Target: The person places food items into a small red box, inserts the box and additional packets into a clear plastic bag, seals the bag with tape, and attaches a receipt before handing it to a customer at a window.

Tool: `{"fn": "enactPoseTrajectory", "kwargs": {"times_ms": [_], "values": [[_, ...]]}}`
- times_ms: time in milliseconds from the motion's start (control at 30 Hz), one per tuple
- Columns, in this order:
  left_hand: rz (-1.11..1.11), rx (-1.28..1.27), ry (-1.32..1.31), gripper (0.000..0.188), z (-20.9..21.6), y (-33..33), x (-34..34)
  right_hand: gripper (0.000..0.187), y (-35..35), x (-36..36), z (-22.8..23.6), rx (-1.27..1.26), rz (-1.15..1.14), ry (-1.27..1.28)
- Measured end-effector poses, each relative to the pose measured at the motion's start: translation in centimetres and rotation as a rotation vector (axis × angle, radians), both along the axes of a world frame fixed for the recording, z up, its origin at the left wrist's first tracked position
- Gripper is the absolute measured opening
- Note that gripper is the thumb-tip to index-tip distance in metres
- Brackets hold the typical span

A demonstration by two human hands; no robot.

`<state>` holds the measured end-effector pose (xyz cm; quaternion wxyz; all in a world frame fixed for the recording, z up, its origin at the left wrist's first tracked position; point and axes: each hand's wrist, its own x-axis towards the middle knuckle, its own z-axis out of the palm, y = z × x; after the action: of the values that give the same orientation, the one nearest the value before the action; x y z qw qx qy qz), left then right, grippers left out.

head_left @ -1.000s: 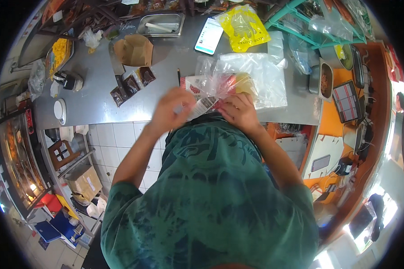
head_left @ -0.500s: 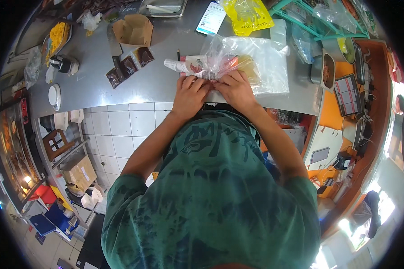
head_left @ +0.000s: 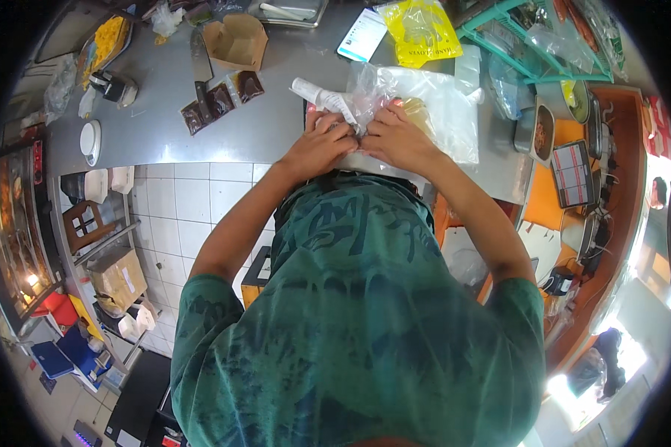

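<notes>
My left hand [head_left: 322, 143] is closed at the table's near edge, its fingers bent over the lower part of a crumpled clear plastic bag [head_left: 364, 91]. Close beside it, my right hand [head_left: 400, 140] pinches the same bag, knuckles up. What lies under the fingertips is hidden. White printed paper [head_left: 314, 92], partly rolled, sticks out beyond my left hand. Reddish bits show near the fingers of both hands. A yellowish flat packet [head_left: 417, 113] lies just past my right hand, on a stack of translucent white plastic bags [head_left: 455, 104].
On the steel table [head_left: 156, 138] are a knife [head_left: 200, 67], dark sauce packets [head_left: 220, 102], an open cardboard box [head_left: 235, 45], a phone [head_left: 362, 36] and a yellow plastic packet [head_left: 421, 33]. A teal basket [head_left: 511, 33] and a metal container [head_left: 534, 130] stand at the right.
Both hands have turned inward over the bag, elbows spread wider. The clear plastic has sunk lower and bunched between them. The rolled paper has tilted, and the view has shifted slightly.
</notes>
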<state>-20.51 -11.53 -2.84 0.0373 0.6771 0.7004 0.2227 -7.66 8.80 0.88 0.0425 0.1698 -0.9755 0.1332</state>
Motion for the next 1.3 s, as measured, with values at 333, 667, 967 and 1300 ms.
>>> {"fn": "enactPoseTrajectory", "kwargs": {"times_ms": [333,667,967,1300], "values": [[0.038,0.146,-0.245,0.011,-1.4,0.1,0.6,0.021,0.6,1.4,-0.9,-0.207,0.036,0.024],[-0.109,-0.059,-0.146,0.010,0.0,1.1,-0.7,0.015,1.5,-0.2,-0.9,-0.097,0.157,-0.128],[-0.056,0.030,-0.134,0.016,-0.8,0.7,-0.4,0.014,1.6,-0.7,-0.9,-0.056,0.210,-0.077],[-0.037,0.129,-0.217,0.010,-1.2,0.5,0.4,0.022,1.4,1.6,-0.8,-0.119,0.073,-0.034]]}}
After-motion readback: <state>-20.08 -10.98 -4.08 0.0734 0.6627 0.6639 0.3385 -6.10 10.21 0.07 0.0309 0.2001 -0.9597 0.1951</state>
